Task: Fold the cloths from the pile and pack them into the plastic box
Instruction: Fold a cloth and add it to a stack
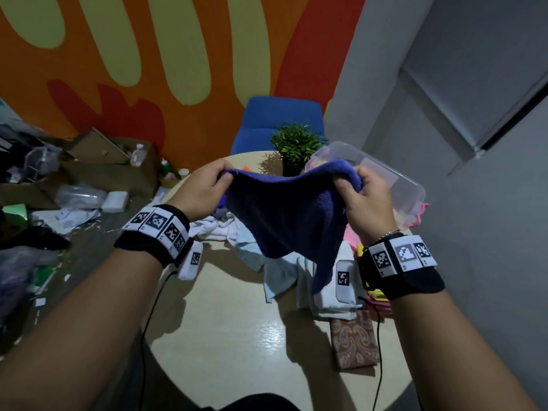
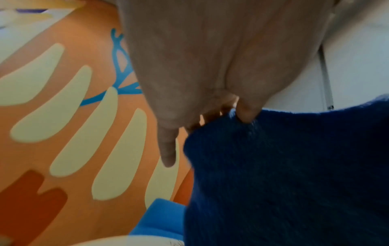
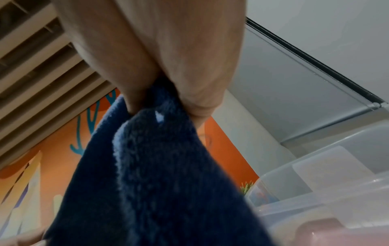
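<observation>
Both hands pinch the blue towel (image 1: 284, 215) aloft: left hand (image 1: 204, 191) and right hand (image 1: 366, 203) at opposite corners, top edge slack, plastic box (image 1: 394, 185) beyond right hand.

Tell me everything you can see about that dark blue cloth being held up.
The dark blue cloth looks like soft, fluffy towelling. It is unfolded and held up in the air above the round table, over the pile of pale cloths. The left hand pinches one top corner and the right hand bunches the other in its fingers. The top edge sags between them; the rest hangs loose.
</observation>
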